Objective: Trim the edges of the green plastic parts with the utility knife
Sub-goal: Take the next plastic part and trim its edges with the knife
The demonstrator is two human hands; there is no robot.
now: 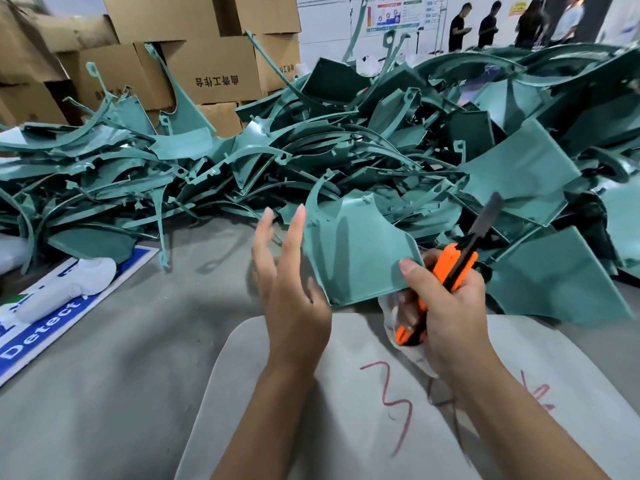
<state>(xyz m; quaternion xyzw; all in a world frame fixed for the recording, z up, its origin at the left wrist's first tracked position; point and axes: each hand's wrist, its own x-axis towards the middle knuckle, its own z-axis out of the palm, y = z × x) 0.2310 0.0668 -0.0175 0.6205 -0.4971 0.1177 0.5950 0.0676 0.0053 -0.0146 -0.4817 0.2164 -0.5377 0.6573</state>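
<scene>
Holding both the utility knife (446, 271) and 1 green plastic part (356, 251) near the bench's front edge, the right hand (446, 306) risks slipping; the left hand (291, 282), fingers straight and empty, sits beside the part, near where the blade could slip.

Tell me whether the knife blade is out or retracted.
Out. A dark blade sticks up past the orange knife gripped in the right hand.
</scene>
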